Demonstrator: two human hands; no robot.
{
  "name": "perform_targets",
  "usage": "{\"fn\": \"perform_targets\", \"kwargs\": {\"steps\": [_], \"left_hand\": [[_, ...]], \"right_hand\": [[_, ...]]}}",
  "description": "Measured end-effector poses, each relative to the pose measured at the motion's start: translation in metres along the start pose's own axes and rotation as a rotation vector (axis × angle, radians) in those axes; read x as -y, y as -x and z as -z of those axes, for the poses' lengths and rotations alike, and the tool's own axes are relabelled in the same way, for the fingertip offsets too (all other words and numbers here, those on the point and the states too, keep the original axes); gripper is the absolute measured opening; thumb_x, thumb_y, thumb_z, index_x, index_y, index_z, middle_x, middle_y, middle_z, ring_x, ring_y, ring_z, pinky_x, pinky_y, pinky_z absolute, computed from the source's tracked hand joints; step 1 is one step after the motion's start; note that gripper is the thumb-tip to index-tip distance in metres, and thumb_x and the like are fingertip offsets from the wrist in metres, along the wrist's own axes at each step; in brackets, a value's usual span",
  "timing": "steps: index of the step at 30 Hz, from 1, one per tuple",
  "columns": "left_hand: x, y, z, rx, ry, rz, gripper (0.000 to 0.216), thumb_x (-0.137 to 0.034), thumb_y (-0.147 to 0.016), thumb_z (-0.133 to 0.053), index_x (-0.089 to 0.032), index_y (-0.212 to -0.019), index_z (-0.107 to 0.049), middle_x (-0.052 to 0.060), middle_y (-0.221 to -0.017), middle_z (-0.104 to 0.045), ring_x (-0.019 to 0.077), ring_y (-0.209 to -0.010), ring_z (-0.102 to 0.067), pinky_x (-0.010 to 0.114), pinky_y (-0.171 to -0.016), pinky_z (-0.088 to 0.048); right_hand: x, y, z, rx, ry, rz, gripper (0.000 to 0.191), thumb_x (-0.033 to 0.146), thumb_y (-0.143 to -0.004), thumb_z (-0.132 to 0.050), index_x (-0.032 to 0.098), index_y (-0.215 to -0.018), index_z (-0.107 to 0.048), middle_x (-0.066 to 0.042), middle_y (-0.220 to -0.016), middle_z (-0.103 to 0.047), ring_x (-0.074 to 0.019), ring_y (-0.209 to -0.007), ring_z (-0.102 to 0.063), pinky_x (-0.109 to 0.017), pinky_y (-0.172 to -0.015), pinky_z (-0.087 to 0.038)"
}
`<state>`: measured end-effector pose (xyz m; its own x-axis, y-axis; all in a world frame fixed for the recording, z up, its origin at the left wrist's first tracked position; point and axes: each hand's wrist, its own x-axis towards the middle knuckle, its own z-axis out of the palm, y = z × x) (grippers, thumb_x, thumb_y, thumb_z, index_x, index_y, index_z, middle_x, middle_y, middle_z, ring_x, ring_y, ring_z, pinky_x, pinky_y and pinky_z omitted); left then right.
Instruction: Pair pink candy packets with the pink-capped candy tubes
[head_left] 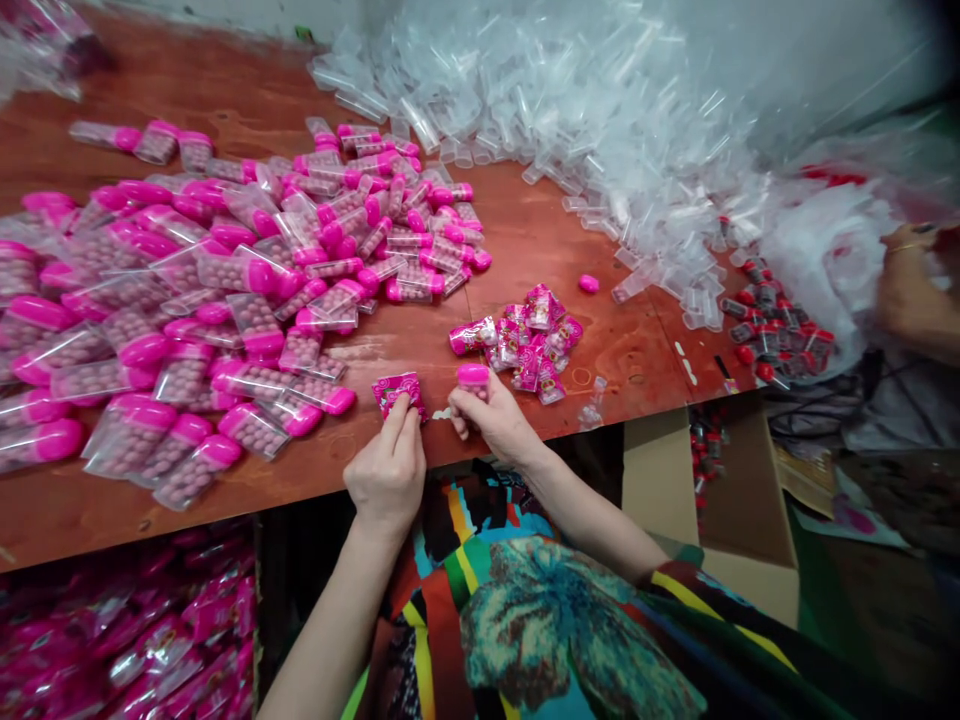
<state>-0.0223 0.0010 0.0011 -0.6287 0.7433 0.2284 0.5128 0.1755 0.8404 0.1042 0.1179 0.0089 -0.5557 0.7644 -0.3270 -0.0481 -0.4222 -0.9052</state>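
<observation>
My left hand (388, 465) pinches the near edge of a printed pink sachet (397, 392) just above the table edge. Wrapped in the fingers of my right hand (496, 415) is a small clear candy container with a pink cap (472, 376); most of its body is hidden by the fingers. A little beyond my right hand lies a small heap of pink printed packets (531, 345), with a rolled one at its left side. To the left spreads a large pile of pink-capped containers (255, 270) filled with pink balls.
Clear empty tubes (540, 90) are heaped at the back right. A loose pink cap (589, 284) lies on the wooden table (420, 345). Red-capped containers (780, 325) sit near another person's arm (919, 290). Below are a cardboard box (739, 500) and many pink packets (142, 630).
</observation>
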Motion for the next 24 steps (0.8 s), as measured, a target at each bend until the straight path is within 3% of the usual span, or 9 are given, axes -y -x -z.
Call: {"fn": "perform_targets", "kwargs": {"steps": [4,7,9,11,12,14,18,21,24], "left_hand": [[-0.007,-0.001,0.005,-0.001,0.027,-0.013,0.021,-0.036,-0.097,-0.077,-0.023,-0.113,-0.083,0.014,-0.123,-0.082,0.021,-0.073,-0.071,0.027,-0.061,-0.047],[-0.007,0.0,0.005,0.006,-0.071,-0.184,0.019,-0.032,-0.101,-0.072,-0.023,-0.115,-0.082,0.013,-0.116,-0.084,0.0192,-0.067,-0.071,0.029,-0.061,-0.048],[-0.009,0.0,0.005,-0.039,-0.129,-0.337,0.017,-0.027,-0.101,-0.072,-0.023,-0.115,-0.081,0.013,-0.118,-0.084,0.0214,-0.074,-0.075,0.031,-0.067,-0.053],[-0.014,0.0,0.007,-0.14,-0.147,-0.389,0.019,-0.026,-0.099,-0.074,-0.022,-0.117,-0.08,0.015,-0.126,-0.081,0.025,-0.091,-0.079,0.033,-0.076,-0.058],[-0.017,-0.001,0.009,-0.182,-0.13,-0.337,0.022,-0.028,-0.099,-0.075,-0.021,-0.119,-0.079,0.016,-0.129,-0.08,0.0258,-0.096,-0.079,0.034,-0.077,-0.058],[-0.025,-0.005,0.014,-0.177,-0.015,-0.098,0.032,-0.039,-0.097,-0.077,-0.018,-0.122,-0.077,0.015,-0.124,-0.078,0.0233,-0.088,-0.076,0.033,-0.072,-0.058],[-0.039,-0.017,0.021,0.139,0.415,0.467,0.038,-0.051,-0.086,-0.085,-0.017,-0.102,-0.079,0.003,-0.079,-0.071,0.0135,-0.057,-0.058,0.026,-0.054,-0.046],[-0.043,-0.022,0.017,0.192,0.679,0.66,0.036,-0.048,-0.077,-0.091,-0.017,-0.075,-0.072,-0.005,-0.055,-0.05,0.007,-0.045,-0.038,0.022,-0.044,-0.029],[-0.045,-0.023,0.008,0.154,0.82,0.737,0.039,-0.044,-0.071,-0.094,-0.017,-0.066,-0.067,-0.008,-0.048,-0.042,0.0043,-0.041,-0.03,0.021,-0.043,-0.023]], "right_hand": [[0.0,-0.005,-0.014,0.049,0.008,0.042,0.045,0.052,-0.087,-0.082,0.023,-0.108,-0.053,0.005,-0.08,-0.066,-0.0112,-0.06,-0.059,-0.022,-0.052,-0.045],[0.001,-0.009,-0.02,0.066,-0.008,0.098,0.046,0.05,-0.084,-0.086,0.023,-0.104,-0.055,0.005,-0.082,-0.065,-0.0105,-0.06,-0.057,-0.023,-0.055,-0.047],[0.003,-0.011,-0.02,0.045,-0.008,0.133,0.046,0.048,-0.082,-0.088,0.024,-0.102,-0.053,0.007,-0.079,-0.063,-0.01,-0.059,-0.055,-0.024,-0.057,-0.047],[0.006,-0.012,-0.017,0.011,0.02,0.167,0.046,0.047,-0.082,-0.088,0.025,-0.101,-0.053,0.009,-0.073,-0.058,-0.0102,-0.058,-0.053,-0.024,-0.057,-0.047],[0.008,-0.012,-0.015,0.0,0.044,0.183,0.046,0.047,-0.081,-0.088,0.025,-0.101,-0.053,0.01,-0.072,-0.055,-0.0103,-0.058,-0.052,-0.024,-0.057,-0.047],[0.014,-0.011,-0.011,0.001,0.09,0.209,0.046,0.047,-0.08,-0.089,0.025,-0.1,-0.054,0.01,-0.073,-0.054,-0.0105,-0.06,-0.052,-0.025,-0.06,-0.048],[0.023,-0.007,-0.007,0.095,0.112,0.183,0.048,0.049,-0.078,-0.091,0.024,-0.1,-0.056,0.007,-0.08,-0.058,-0.0121,-0.067,-0.056,-0.027,-0.064,-0.052],[0.021,-0.003,-0.006,0.121,0.05,0.096,0.053,0.052,-0.078,-0.093,0.024,-0.104,-0.057,0.004,-0.089,-0.065,-0.0112,-0.065,-0.056,-0.028,-0.063,-0.052],[0.01,0.001,-0.007,0.081,-0.005,0.041,0.059,0.051,-0.073,-0.097,0.023,-0.108,-0.058,0.003,-0.093,-0.069,-0.0113,-0.067,-0.058,-0.027,-0.064,-0.052]]}}
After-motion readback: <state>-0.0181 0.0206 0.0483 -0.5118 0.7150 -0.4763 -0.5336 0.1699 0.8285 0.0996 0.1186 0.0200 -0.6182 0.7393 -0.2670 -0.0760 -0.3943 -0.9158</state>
